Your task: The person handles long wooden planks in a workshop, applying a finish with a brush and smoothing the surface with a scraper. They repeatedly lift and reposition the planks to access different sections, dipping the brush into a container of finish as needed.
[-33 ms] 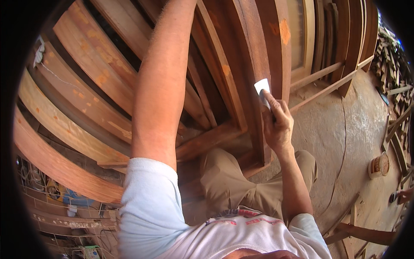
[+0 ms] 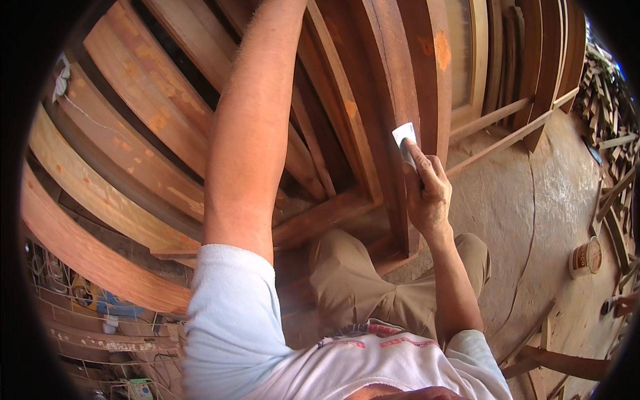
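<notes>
My right hand is closed on a small folded piece of sandpaper, white on its back and greyish where it bends under the fingers. It presses against the lower part of a long dark reddish-brown wooden frame member, which has a thin dark crack line along it. My left arm stretches up and out at the top edge, so the left hand is out of view. Beside the worked member stands another upright board with an orange filler patch.
Several wooden frames with orange patches lean at the left. A wire rack sits lower left. On the concrete floor stands a bucket; a pile of wood strips lies beyond. Another person's hand shows at the right edge.
</notes>
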`<state>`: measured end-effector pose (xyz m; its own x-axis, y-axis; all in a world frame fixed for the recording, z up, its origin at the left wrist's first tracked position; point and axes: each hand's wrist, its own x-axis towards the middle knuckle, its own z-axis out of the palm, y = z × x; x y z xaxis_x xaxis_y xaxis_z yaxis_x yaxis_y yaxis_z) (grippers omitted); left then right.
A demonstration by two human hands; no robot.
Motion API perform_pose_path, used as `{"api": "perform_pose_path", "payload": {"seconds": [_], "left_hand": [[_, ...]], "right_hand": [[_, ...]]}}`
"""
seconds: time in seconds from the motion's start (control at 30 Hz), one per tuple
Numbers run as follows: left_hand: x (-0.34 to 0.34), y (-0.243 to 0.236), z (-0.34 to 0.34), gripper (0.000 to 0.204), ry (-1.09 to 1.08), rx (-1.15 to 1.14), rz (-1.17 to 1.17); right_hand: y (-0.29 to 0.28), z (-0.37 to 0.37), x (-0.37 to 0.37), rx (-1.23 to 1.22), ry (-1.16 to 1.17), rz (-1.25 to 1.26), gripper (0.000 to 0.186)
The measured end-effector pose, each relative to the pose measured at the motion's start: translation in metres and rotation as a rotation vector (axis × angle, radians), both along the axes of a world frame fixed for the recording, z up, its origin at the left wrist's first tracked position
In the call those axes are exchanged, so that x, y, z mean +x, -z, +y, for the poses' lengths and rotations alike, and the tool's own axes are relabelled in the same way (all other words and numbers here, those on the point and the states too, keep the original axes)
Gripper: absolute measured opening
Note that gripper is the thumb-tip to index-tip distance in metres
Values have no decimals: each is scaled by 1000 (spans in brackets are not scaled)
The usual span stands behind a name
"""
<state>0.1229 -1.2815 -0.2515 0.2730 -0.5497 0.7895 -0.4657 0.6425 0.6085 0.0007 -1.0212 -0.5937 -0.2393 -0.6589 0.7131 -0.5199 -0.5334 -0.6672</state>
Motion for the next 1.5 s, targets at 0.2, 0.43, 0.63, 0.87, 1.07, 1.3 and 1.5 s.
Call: {"api": "perform_pose_path", "payload": {"seconds": [0.2, 0.43, 0.63, 0.87, 1.07, 1.3, 1.5], "left_hand": [[-8, 2, -25, 109, 85, -87, 93], [-10, 3, -18, 98, 156, -169, 54], [-7, 11, -10, 84, 208, -283, 34], [-8, 6, -18, 81, 196, -379, 66], [-8, 12, -14, 82, 234, -346, 69], [-20, 4, -25, 83, 210, -400, 103], [-1, -6, -6, 81, 269, -403, 49]], "right_hand": [[-27, -12, -2, 15, 52, 165, 51], [-15, -22, 4, -134, 101, 116, 52], [-67, -34, 12, -173, 179, 167, 49], [-50, -38, 9, -193, 168, 171, 53], [-159, -78, -8, -449, 276, 415, 29], [-252, -75, -46, -269, 169, 691, 35], [-84, 11, -28, 148, 117, 684, 58]]}}
